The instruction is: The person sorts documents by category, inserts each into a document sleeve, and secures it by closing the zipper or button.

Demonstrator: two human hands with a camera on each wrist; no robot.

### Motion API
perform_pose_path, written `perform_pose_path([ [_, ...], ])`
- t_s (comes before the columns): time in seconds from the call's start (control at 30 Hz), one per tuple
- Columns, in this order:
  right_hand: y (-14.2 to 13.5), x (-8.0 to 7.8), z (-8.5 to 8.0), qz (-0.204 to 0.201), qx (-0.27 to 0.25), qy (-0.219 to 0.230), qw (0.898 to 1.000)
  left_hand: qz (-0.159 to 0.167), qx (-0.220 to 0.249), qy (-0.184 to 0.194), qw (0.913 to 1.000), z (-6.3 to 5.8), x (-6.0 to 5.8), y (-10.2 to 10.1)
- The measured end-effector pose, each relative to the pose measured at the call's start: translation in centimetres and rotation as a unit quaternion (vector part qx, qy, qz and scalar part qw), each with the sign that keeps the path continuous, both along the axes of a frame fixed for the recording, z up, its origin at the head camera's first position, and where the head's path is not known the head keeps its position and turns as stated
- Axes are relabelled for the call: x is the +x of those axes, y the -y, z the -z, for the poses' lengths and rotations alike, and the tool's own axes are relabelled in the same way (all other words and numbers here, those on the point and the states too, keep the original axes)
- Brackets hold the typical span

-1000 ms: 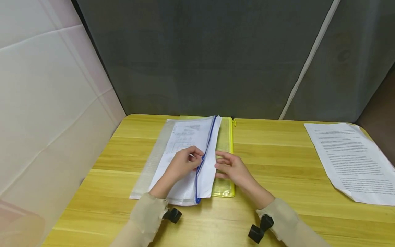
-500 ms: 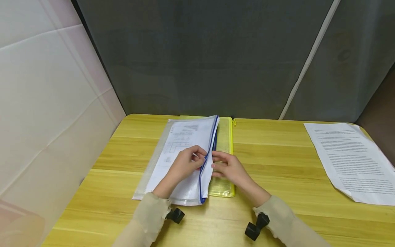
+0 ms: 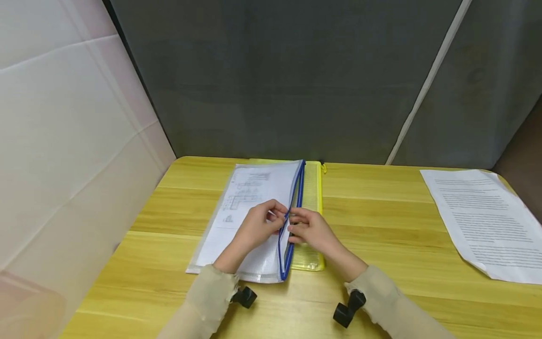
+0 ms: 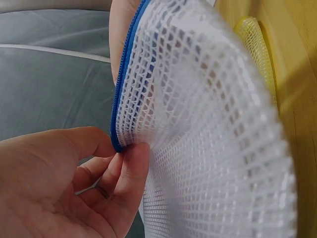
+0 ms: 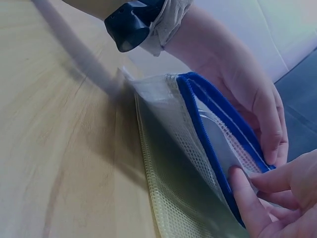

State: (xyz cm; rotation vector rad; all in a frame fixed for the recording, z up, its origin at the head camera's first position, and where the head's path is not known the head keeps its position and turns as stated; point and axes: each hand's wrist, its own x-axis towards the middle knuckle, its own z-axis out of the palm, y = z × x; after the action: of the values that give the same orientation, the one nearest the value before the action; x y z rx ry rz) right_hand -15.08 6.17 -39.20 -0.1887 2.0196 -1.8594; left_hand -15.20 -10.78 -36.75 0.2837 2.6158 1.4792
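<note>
A clear mesh zipper pouch [image 3: 262, 275] with a blue zipper [image 3: 301, 183] lies in the middle of the table, its mouth parted on the right side. White printed paper [image 3: 250, 214] sits inside it; the right wrist view shows the paper's edge [image 5: 218, 141] between the two blue zipper bands. My left hand [image 3: 256, 228] pinches the upper blue band between thumb and fingers, lifting the mesh [image 4: 208, 163]. My right hand [image 3: 313, 231] is at the mouth, its extended fingertips against the paper's edge and one digit along the lower band.
A yellow mesh zipper pouch [image 3: 314, 197] lies under the clear one and sticks out at its right. Farther right, a printed paper sheet [image 3: 482, 221] rests on the wooden table [image 3: 372, 216]. A grey partition [image 3: 275, 84] stands behind, and a white wall [image 3: 80, 141] at the left.
The paper strip that stuck out past the blue zipper has slid left into the pouch, my right hand moving left with it. The lower zipper band has come into sight.
</note>
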Motion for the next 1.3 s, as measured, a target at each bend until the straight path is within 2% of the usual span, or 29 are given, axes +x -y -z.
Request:
perform_pose_path([
  [0.27, 0.0, -0.3, 0.3, -0.016, 0.003, -0.012, 1.000, -0.008, 0.007, -0.004, 0.9999, -0.1, 0.1, -0.3],
  [0.5, 0.1, -0.3, 0.4, -0.033, -0.002, -0.003, 0.999, -0.011, 0.001, 0.002, 0.9999, 0.0, 0.2, -0.2],
  [0.73, -0.4, -0.4, 0.5, -0.040, 0.001, 0.014, 0.999, -0.009, 0.018, 0.013, 0.9997, 0.4, 0.1, -0.1],
  [0.93, -1.0, -0.3, 0.4, -0.053, -0.009, 0.012, 0.999, -0.010, 0.022, 0.013, 0.9996, 0.6, 0.1, -0.1],
  [1.3, -1.9, -0.4, 0.6, -0.046, -0.001, 0.006, 0.999, -0.011, 0.022, 0.024, 0.9994, 1.1, 0.1, -0.2],
])
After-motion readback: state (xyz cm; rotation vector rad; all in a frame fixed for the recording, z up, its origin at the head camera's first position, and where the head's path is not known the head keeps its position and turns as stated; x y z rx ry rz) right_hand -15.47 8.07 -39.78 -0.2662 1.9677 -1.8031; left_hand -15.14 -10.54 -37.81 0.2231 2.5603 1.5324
